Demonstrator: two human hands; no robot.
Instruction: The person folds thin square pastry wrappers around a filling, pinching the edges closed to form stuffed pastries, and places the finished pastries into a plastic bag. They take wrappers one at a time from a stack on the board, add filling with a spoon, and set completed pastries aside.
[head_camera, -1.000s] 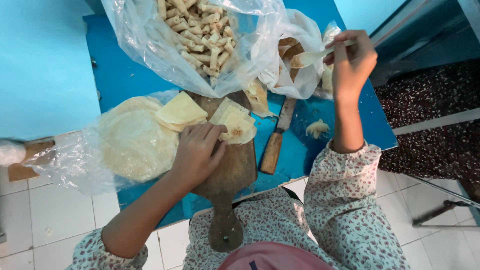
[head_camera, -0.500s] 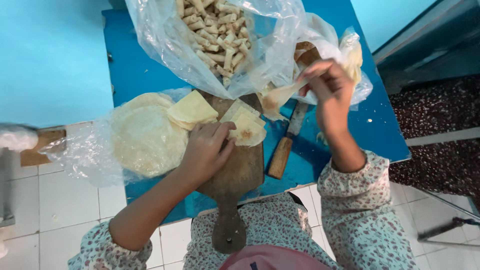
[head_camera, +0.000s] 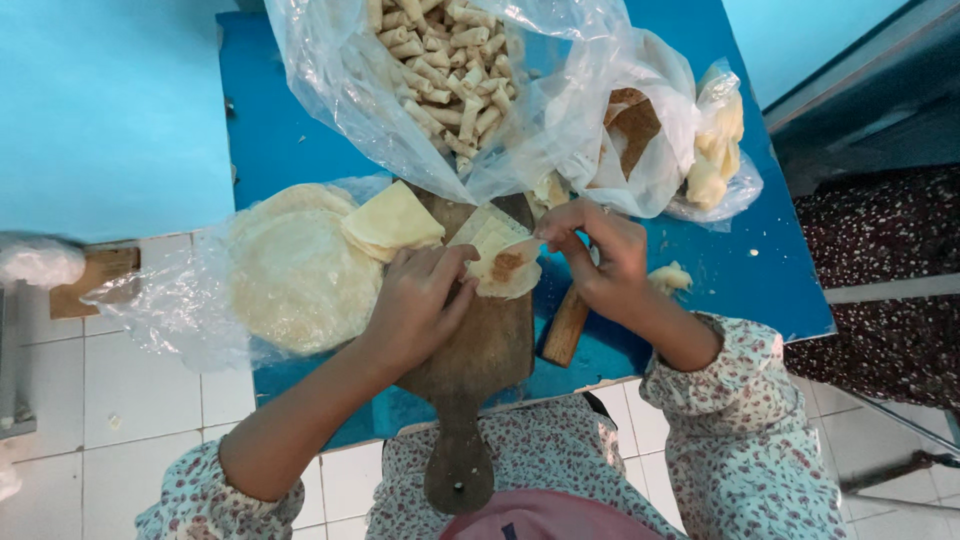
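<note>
A wooden cutting board (head_camera: 480, 380) with a handle lies on the blue table (head_camera: 290, 130). On it lies a pale wrapper piece (head_camera: 500, 262) with brown filling in the middle. My left hand (head_camera: 420, 300) presses flat on the wrapper's left edge. My right hand (head_camera: 595, 250) has its fingers pinched at the wrapper's right corner, over the filling. Another folded wrapper piece (head_camera: 392, 220) rests at the board's upper left.
A stack of round wrappers (head_camera: 290, 270) lies on clear plastic at the left. A plastic bag of rolled snacks (head_camera: 440, 60) sits behind the board. More bags (head_camera: 680, 140) stand at the back right. A knife with a wooden handle (head_camera: 565, 328) lies under my right hand.
My right hand has come down from the bags at the back right to the wrapper on the board, and filling now lies on it. The left hand stayed put.
</note>
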